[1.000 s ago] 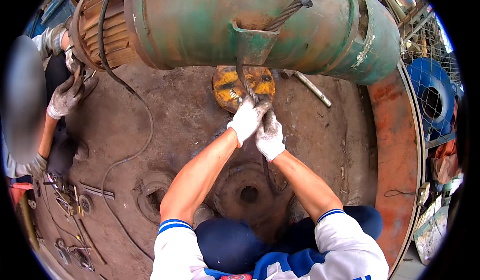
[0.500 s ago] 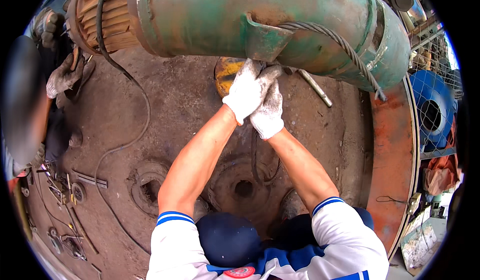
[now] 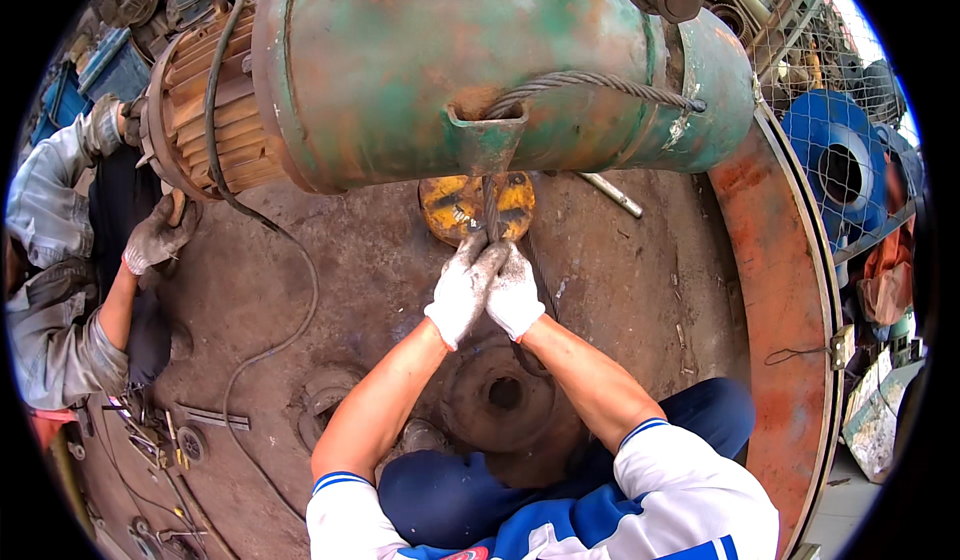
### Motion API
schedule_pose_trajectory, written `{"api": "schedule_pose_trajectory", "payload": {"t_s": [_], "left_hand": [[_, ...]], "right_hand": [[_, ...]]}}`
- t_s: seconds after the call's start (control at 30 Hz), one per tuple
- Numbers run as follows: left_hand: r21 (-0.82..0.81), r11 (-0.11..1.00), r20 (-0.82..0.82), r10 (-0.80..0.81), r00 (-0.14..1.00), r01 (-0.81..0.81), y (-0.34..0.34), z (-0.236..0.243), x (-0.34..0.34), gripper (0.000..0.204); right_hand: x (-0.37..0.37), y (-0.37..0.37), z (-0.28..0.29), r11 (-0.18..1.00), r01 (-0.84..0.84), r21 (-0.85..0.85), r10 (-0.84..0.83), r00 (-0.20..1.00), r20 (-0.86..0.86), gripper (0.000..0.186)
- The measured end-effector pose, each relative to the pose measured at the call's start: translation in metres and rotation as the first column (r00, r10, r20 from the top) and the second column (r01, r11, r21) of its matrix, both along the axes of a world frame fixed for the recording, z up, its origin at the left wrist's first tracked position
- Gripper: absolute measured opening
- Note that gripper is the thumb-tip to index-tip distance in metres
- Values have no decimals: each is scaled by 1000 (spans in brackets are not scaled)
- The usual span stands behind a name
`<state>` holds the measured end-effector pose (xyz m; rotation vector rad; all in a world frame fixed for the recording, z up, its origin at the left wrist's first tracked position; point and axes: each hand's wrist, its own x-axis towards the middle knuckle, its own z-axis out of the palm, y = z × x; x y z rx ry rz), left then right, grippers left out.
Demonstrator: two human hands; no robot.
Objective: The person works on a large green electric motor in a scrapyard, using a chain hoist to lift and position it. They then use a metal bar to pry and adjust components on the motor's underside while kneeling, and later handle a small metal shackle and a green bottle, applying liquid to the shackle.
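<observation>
A twisted steel cable [image 3: 565,81] passes through a bracket [image 3: 485,145] on the weathered green cylinder [image 3: 400,60], its loose end lying toward the cylinder's right. My left hand [image 3: 459,292] and my right hand [image 3: 513,288], both in soiled white gloves, are closed side by side on the cable's hanging length below the bracket. Just beyond my fingers, on the floor under the cylinder, is a round yellow block [image 3: 450,200]; the cable crosses in front of it. More cable dangles beneath my hands.
At left, another person's gloved hand [image 3: 150,235] is beside the finned motor housing [image 3: 200,90]. A black hose [image 3: 300,325], tools [image 3: 185,440] and a steel bar [image 3: 610,190] lie on the floor [image 3: 650,290]. A rusty orange curved beam [image 3: 775,290] and wire mesh [image 3: 850,50] stand at right.
The cable's upper end has fallen from upright onto the cylinder's right side. My hands have come down and toward me from just under the bracket, still closed on the hanging length.
</observation>
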<state>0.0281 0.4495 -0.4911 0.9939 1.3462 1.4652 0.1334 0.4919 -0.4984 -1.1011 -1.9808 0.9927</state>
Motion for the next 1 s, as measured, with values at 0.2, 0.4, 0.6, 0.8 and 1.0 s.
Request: {"api": "schedule_pose_trajectory", "payload": {"t_s": [0.2,0.4,0.6,0.8,1.0], "left_hand": [[139,966,443,135,887,-216,-6,24,5,41],[-32,998,600,-17,800,45,-98,-151,51,68],[65,983,281,148,948,-173,-12,-88,-4,34],[-193,978,288,133,948,-79,-35,-22,0,41],[-71,988,-44,132,990,-135,-40,-3,-12,47]], "right_hand": [[-24,19,42,992,-26,-123,-14,950,-312,25],[-9,-21,60,960,-115,-254,117,993,-8,39],[-45,16,92,984,-47,-169,26,992,-120,35],[43,3,175,659,-175,732,227,973,28,39],[82,71,277,425,157,891,-476,876,73,39]]}}
